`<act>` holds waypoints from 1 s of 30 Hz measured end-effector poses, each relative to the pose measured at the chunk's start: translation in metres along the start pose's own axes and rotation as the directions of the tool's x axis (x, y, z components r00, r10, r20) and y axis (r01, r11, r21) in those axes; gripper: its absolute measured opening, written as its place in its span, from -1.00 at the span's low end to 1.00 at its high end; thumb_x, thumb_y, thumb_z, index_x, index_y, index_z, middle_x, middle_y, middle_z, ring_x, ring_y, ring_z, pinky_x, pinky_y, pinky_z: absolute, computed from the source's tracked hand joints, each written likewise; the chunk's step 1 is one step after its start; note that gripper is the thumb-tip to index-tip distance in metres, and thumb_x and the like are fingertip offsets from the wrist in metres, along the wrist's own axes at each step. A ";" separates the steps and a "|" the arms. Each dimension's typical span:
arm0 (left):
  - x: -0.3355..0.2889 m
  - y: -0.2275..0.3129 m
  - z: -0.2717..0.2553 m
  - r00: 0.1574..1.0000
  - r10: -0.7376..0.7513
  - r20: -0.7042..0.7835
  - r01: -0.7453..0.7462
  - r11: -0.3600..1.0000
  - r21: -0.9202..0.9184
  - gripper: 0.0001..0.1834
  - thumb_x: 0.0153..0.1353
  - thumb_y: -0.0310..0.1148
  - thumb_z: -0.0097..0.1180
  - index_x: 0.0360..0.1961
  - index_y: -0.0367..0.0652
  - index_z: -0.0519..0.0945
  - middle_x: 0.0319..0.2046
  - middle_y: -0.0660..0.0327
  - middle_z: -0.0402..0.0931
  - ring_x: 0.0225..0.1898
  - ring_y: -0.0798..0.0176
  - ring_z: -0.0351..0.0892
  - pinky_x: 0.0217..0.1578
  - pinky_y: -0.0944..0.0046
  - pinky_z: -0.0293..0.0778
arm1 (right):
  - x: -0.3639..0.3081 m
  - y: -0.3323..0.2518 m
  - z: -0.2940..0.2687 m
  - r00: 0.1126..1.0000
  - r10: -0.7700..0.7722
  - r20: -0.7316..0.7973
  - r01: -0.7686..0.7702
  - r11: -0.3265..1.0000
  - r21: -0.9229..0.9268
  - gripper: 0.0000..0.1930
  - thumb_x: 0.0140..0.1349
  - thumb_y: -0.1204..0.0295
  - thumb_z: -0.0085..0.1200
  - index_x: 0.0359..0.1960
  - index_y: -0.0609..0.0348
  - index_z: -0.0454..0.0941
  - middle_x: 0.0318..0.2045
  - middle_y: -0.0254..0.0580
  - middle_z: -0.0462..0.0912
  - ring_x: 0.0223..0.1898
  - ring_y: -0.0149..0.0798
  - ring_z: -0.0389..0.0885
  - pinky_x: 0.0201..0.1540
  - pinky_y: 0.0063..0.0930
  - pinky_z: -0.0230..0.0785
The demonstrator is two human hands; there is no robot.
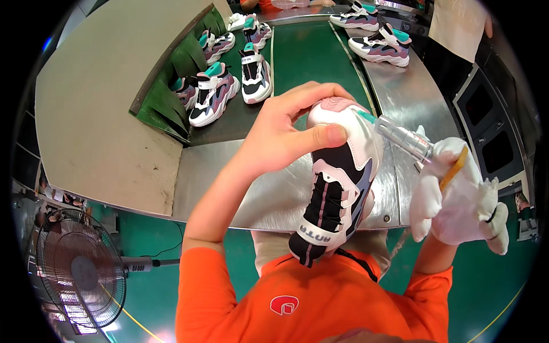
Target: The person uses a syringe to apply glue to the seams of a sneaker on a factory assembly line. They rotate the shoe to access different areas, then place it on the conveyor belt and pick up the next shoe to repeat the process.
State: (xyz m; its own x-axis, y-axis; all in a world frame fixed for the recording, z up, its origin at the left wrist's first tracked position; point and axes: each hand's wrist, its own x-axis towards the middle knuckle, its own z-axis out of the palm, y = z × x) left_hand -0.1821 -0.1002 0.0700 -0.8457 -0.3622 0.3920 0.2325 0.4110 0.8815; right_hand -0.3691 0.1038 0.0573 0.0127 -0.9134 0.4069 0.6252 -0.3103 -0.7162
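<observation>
My bare left hand (289, 128) is closed around the toe end of a sneaker (334, 186), thumb on the upper. The sneaker is white, black, pink and grey-blue. Its toe points away from me and its strap end hangs close to my body. In my right hand (452, 194), covered by a loose white glove, is a transparent syringe (403, 138) with a green tip. That tip meets the side of the toe near the sole edge; whether it touches cannot be made out. A thin yellow-brown strip (453, 170) lies across the gloved fingers.
Several similar sneakers (214, 94) stand at the left by a green flap curtain (163, 97). Two more sneakers (380, 46) rest on the metal ledge (400, 86) at right. A green conveyor belt (314, 57) runs away from me. A fan (83, 271) stands at lower left.
</observation>
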 end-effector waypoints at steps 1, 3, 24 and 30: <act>0.002 0.000 0.002 1.000 0.013 0.013 -0.013 1.000 -0.010 -0.42 0.08 -0.13 0.32 -0.02 -0.39 0.51 -0.15 0.17 0.52 -0.11 0.34 0.50 -0.06 0.34 0.41 | -0.002 -0.002 0.000 0.999 -0.010 0.031 0.010 1.000 0.009 -0.26 0.09 0.06 0.12 0.14 0.41 0.21 -0.43 0.28 0.50 -0.47 0.06 0.57 -0.56 -0.23 0.49; 0.003 0.004 0.005 1.000 -0.008 0.004 0.008 1.000 -0.009 -0.46 0.06 -0.21 0.32 -0.02 -0.38 0.52 -0.14 0.18 0.51 -0.09 0.32 0.50 -0.04 0.32 0.40 | 0.004 -0.001 0.001 0.996 -0.064 0.056 0.066 0.997 -0.038 -0.27 0.03 0.11 0.17 0.15 0.35 0.23 -0.38 0.21 0.51 -0.42 0.00 0.57 -0.48 -0.26 0.49; 0.010 0.028 0.035 0.969 0.190 0.156 -0.222 0.949 0.223 -0.47 -0.13 -0.23 0.43 -0.13 -0.27 0.59 -0.16 0.16 0.55 -0.11 0.23 0.53 -0.05 0.27 0.41 | -0.008 -0.028 0.000 0.671 -0.614 -0.415 -0.332 0.251 -0.909 -0.23 -0.15 0.56 0.28 0.23 0.26 0.28 -0.01 -0.02 0.52 -0.01 -0.34 0.51 0.01 -0.46 0.40; 0.009 0.023 0.028 0.984 0.112 0.139 -0.132 0.981 0.144 -0.45 -0.06 -0.24 0.37 -0.03 -0.25 0.57 -0.10 0.16 0.54 -0.05 0.25 0.51 0.02 0.27 0.37 | -0.090 0.015 -0.058 0.445 -0.162 -0.881 -0.814 0.337 -0.473 -0.18 -0.20 0.46 0.28 0.21 0.41 0.27 0.05 -0.01 0.47 -0.07 -0.31 0.54 -0.03 -0.49 0.41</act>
State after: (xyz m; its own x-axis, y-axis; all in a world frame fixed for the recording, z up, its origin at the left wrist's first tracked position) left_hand -0.1978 -0.0701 0.0861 -0.8730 -0.1941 0.4474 0.2704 0.5709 0.7752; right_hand -0.4059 0.1663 -0.0228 -0.7827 -0.5885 -0.2024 -0.1688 0.5138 -0.8411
